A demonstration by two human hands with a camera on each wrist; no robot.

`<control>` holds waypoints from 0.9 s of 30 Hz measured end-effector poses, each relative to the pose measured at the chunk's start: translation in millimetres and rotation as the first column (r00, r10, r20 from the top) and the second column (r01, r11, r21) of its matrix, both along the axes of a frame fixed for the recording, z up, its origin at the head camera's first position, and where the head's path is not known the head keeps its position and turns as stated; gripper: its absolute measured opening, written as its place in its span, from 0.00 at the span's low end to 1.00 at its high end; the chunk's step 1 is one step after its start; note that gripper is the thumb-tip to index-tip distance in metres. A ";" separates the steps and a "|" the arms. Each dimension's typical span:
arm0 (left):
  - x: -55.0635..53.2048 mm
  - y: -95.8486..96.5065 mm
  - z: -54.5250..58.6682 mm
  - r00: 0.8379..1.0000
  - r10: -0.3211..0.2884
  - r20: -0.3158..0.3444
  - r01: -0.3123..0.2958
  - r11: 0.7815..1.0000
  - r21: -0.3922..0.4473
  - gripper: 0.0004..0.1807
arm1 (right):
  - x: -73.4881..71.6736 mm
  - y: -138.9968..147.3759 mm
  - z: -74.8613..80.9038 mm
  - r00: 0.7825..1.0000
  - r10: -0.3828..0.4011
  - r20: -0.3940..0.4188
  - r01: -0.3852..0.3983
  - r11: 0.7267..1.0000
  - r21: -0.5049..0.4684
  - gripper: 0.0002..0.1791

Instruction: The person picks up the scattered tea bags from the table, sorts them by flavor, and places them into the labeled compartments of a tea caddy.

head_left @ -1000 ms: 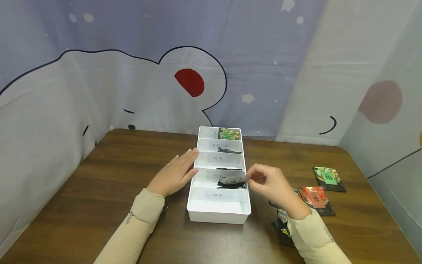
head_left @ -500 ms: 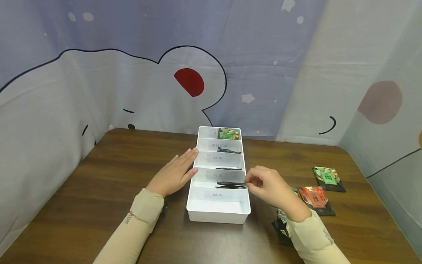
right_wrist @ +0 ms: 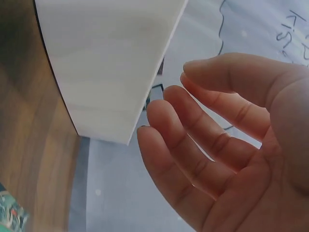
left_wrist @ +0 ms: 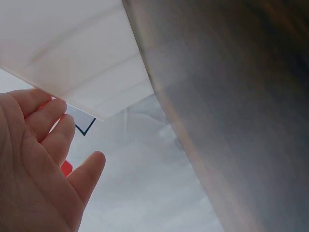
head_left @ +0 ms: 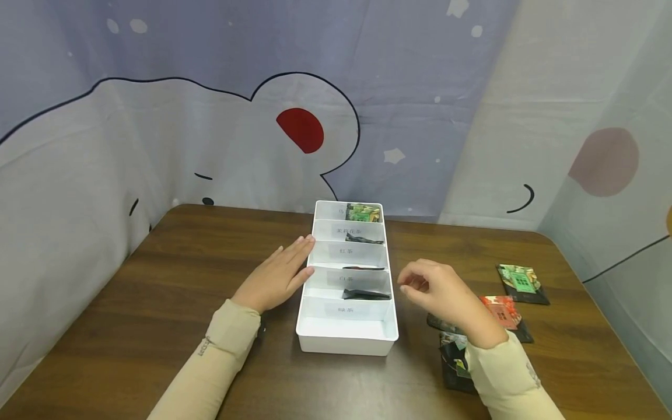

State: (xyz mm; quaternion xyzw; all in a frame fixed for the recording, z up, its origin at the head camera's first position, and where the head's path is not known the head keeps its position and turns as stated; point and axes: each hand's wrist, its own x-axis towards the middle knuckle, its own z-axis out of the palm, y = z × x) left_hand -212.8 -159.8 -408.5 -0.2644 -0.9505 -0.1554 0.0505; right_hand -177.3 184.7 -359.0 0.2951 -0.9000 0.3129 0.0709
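Note:
A long white divided box (head_left: 346, 345) stands on the table, its compartments marked with printed tea labels. The left hand (head_left: 275, 275) lies with straight fingers against the box's left rim; in the left wrist view its fingertips (left_wrist: 57, 104) meet the box's edge. Just off the right side, the right hand (head_left: 438, 294) hangs with loosely curved fingers and holds nothing, as the right wrist view confirms. Dark tea sachets (head_left: 366, 295) stand in the second compartment from the front, near that hand. A green-printed sachet (head_left: 363, 213) shows in the farthest compartment; the nearest one is bare.
Right of the box lie more tea sachets: a green one (head_left: 522, 283), a red one (head_left: 501, 312) and dark ones (head_left: 455, 364) partly under the right forearm. A printed curtain (head_left: 409, 146) hangs behind the wooden table (head_left: 157, 303).
The right hand lowered a sachet into the second compartment from the front and let go of it. It then drew back a little to the right. The left hand stayed put.

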 end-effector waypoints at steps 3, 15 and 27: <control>-0.1 0.5 0.2 1.000 -0.002 0.000 0.002 1.000 0.002 0.36 | -1.9 7.1 2.3 1.000 -0.017 0.013 0.017 1.000 0.008 0.07; -0.8 0.9 0.1 1.000 -0.003 0.001 0.003 1.000 0.002 0.36 | -17.5 41.5 2.4 0.980 -0.137 0.146 0.116 0.983 0.144 0.07; 0.8 1.0 0.7 1.000 0.005 0.012 -0.005 1.000 0.000 0.37 | -25.4 69.5 -8.2 0.912 -0.242 0.332 0.166 0.956 0.241 0.20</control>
